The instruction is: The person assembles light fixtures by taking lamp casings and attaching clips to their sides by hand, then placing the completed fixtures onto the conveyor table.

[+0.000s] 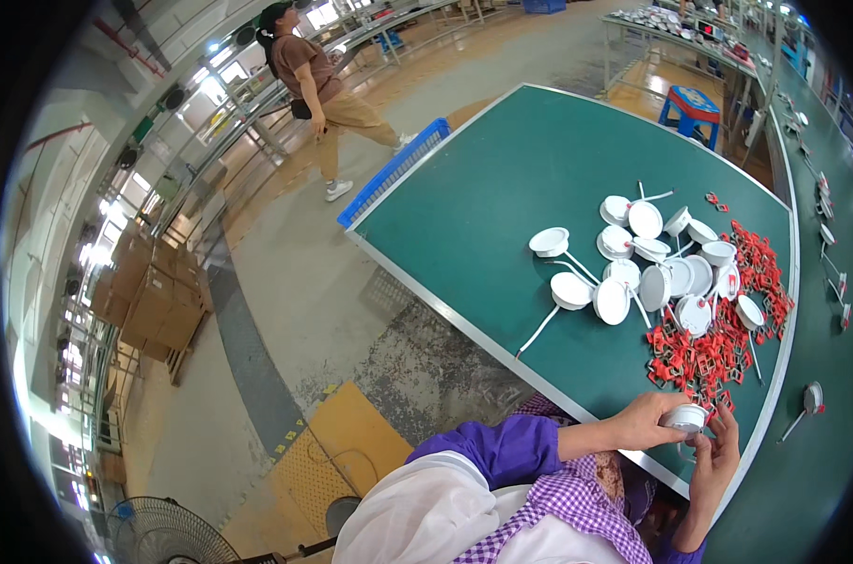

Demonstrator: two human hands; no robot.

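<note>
Near the table's right front corner, my left hand (645,422) grips a small round white downlight (685,418) by its left side. My right hand (716,458) is at the downlight's right edge, its fingers bent inward. Whatever lies between those fingers is too small and hidden to make out. Just beyond my hands spreads a pile of small red clips (704,362) with metal parts. Several more white downlights (611,301) with white cables lie heaped to the left of and behind the clips, some tipped on their sides.
The green table (502,188) has a pale metal edge. Along its right side runs a green conveyor (826,376) carrying spaced downlights. A blue crate (394,169) stands at the far left edge. A person (323,94) walks beyond it. A fan (168,536) stands at lower left.
</note>
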